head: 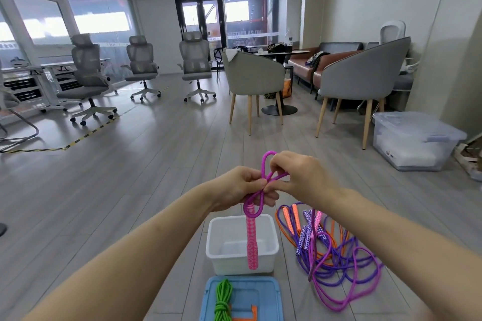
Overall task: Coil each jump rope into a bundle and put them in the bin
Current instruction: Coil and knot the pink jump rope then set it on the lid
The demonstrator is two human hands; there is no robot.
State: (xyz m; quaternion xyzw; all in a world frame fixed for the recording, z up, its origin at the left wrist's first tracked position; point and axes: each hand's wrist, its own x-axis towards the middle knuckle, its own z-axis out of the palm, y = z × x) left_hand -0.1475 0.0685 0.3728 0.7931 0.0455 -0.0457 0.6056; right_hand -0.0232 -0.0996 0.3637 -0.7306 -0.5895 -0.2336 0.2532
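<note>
Both hands hold a pink jump rope above a white bin.

The green rope (222,300) lies bundled on the blue lid (268,294) nearest the camera. The left hand (243,186) grips the pink rope (263,177) in folded loops; its pink handle (252,242) hangs over the bin (216,240). The right hand (300,173) pinches a loop. Orange and purple ropes (336,247) lie tangled on the floor just right of the bin.
</note>
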